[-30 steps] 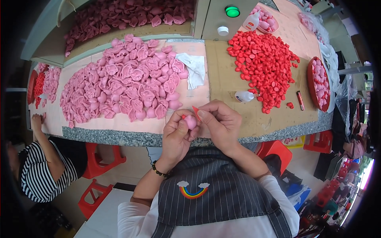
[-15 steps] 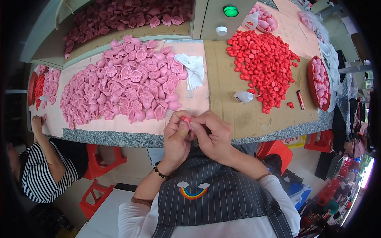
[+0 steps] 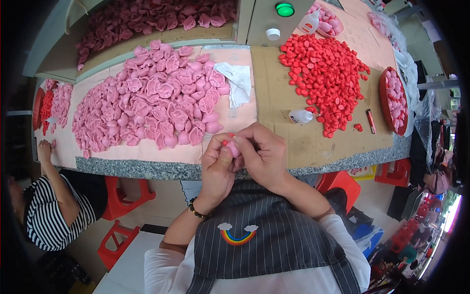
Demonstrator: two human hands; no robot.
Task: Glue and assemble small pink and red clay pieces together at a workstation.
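Note:
Above the table's front edge, my left hand [image 3: 217,169] and my right hand [image 3: 266,158] meet, both closed on one small pink hollow piece [image 3: 235,149]. A bit of red [image 3: 227,142] shows at its upper left, between the fingertips of my left hand; how the two parts fit is partly hidden by my fingers. A large heap of soft pink shell-like pieces [image 3: 166,98] with wavy edges lies to the left. At the right spreads a pile of small glossy red rounded pieces [image 3: 328,83]. Beside that pile a small white bottle [image 3: 300,116] lies on its side.
A white cloth [image 3: 237,83] lies between the heaps. More pink pieces fill the shelf [image 3: 203,34] behind. A red marker-like stick [image 3: 370,121] and a red basket of pink pieces [image 3: 404,128] are at the right. Another person in stripes [image 3: 58,210] works at far left.
My hands have turned the piece slightly, so more of its pink rounded side shows between my fingers. The view has shifted a little.

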